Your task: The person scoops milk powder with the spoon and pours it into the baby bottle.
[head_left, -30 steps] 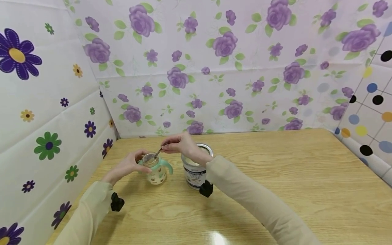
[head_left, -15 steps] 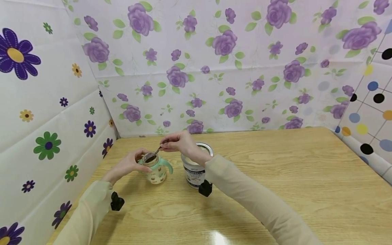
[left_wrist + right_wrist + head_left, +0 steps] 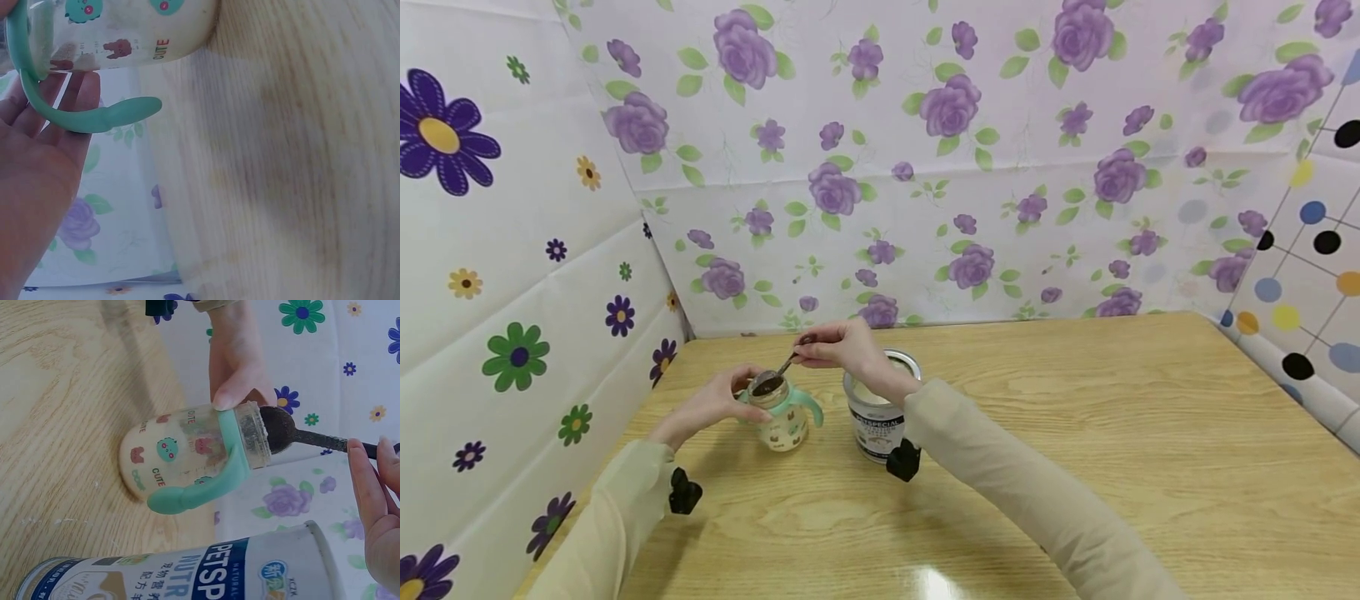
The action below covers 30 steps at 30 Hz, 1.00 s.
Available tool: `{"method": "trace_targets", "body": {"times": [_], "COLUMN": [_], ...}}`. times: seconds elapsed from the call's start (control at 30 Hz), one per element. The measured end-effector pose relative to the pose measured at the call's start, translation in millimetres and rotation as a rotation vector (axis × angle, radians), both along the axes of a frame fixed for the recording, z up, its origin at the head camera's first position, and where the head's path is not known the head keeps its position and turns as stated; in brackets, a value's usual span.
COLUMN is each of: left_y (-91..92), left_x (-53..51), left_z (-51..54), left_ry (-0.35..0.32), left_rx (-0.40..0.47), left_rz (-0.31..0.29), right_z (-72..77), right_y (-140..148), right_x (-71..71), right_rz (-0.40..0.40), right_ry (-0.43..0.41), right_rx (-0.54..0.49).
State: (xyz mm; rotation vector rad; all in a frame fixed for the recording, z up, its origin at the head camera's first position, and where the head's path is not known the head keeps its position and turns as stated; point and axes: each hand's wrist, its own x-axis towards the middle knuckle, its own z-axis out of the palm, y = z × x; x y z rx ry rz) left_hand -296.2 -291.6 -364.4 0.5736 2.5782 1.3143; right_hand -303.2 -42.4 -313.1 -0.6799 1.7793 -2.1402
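Observation:
A clear baby bottle (image 3: 785,429) with a mint-green two-handled collar and printed cartoon faces stands lidless on the table; pale contents show inside. My left hand (image 3: 730,400) grips it around the collar, thumb in front. In the left wrist view, fingers pass behind the bottle (image 3: 125,37) near one green handle. My right hand (image 3: 850,354) pinches the handle of a dark metal spoon (image 3: 319,440). Its bowl sits tilted at the bottle's mouth, as the right wrist view shows. Just right of the bottle stands an opened tin (image 3: 877,429) labelled PETSPECIAL, partly covered by my right wrist.
A wood-grain table (image 3: 1075,433) extends far to the right. Flower-print cloth (image 3: 925,208) hangs behind it and along the left side, with a dotted cloth (image 3: 1315,292) on the right. White specks lie on the table near the bottle in the right wrist view.
The spoon's bowl has turned over at the bottle mouth, and its dark face now shows. My right hand has shifted only slightly; my left hand, the bottle and the tin stay in place.

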Motion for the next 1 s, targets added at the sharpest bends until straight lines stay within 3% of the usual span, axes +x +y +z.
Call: {"method": "trace_targets", "body": {"times": [0.27, 0.6, 0.83, 1.0], "left_y": [0.9, 0.1, 0.5, 4.1], "left_x": [0.9, 3.3, 1.8, 2.0], "left_z": [5.3, 7.1, 13.0, 25.6], "left_ry": [-0.011, -0.028, 0.033, 0.081], "left_rx": [-0.047, -0.066, -0.036, 0.006], "left_rz": [-0.013, -0.019, -0.076, -0.077], "right_z": [3.6, 9.5, 18.3, 24.5], "right_y": [2.8, 15.1, 36.7, 56.7], "right_x": [0.1, -2.0, -4.2, -8.1], "right_rz": [-0.026, -0.106, -0.123, -0.167], "right_ry": [-0.005, -0.098, -0.095, -0.037], "right_rx": [-0.051, -0.22, -0.302, -0.296]}}
